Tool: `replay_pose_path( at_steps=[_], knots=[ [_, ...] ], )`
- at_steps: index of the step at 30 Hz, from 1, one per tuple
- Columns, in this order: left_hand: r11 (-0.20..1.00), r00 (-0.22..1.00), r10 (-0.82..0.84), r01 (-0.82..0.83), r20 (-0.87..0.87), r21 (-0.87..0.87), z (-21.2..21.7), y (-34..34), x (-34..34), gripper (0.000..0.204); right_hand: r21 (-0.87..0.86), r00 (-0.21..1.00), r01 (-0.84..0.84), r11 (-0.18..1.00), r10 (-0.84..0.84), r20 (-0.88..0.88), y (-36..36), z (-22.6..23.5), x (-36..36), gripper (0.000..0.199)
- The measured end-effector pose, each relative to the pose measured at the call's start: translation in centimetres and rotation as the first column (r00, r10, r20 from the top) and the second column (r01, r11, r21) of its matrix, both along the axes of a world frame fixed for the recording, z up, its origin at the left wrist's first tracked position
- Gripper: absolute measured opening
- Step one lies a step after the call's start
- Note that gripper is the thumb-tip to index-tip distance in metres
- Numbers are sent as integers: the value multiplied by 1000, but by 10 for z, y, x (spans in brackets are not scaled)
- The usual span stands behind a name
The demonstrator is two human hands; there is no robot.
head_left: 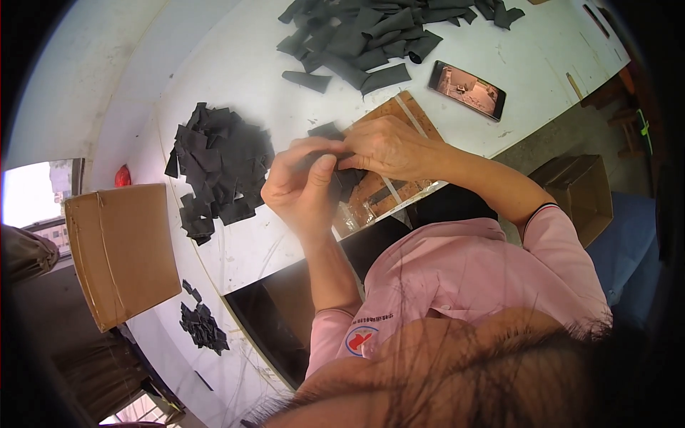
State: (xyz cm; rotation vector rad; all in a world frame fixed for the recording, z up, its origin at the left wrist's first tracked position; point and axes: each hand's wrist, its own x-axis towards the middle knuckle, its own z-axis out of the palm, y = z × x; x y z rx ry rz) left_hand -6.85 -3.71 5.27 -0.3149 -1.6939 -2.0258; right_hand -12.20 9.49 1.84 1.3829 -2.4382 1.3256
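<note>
My left hand (296, 189) and my right hand (389, 148) meet over a brown board (389, 114) at the table's front edge. Both are closed, thumbs and fingertips pinching a small dark grey piece of sheet material (347, 184) between them. Fingers cover much of it, so its full shape is hidden. Another dark flap (327, 131) shows just beyond my fingers; whether it belongs to the same piece I cannot tell. Pale strips run across the board, and clear tape or film shines at its near edge.
Left of my hands lies a heap of dark cut pieces (221, 160); a larger pile of dark rolled or folded pieces (357, 39) is at the back. A phone (467, 90) with a lit screen lies right. Cardboard boxes stand left (125, 250) and right (574, 196). Small dark scraps (203, 327) lie lower left.
</note>
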Motion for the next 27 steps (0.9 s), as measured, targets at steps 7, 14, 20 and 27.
replay_pose_path(
  at_steps=[7, 14, 20, 27],
  knots=[
    [990, 961, -37, 72, 273, -119, -2, 2, 5, 8, -155, 999, -1, 988, 9, 49, -5, -38, 3, 22],
    [993, 991, 120, -119, 51, -17, -15, 1, 7, 14, 22, 999, 40, 999, -39, -12, 2, -14, 4, 26],
    [794, 989, -123, 145, -78, 590, -13, -17, 12, 13, 76, 996, 4, 997, 3, -91, 2, 19, 4, 26],
    [992, 997, 64, -68, 35, 105, -17, -19, 16, 16, 5, 997, 45, 999, -45, -60, -1, -13, 8, 27]
  ],
)
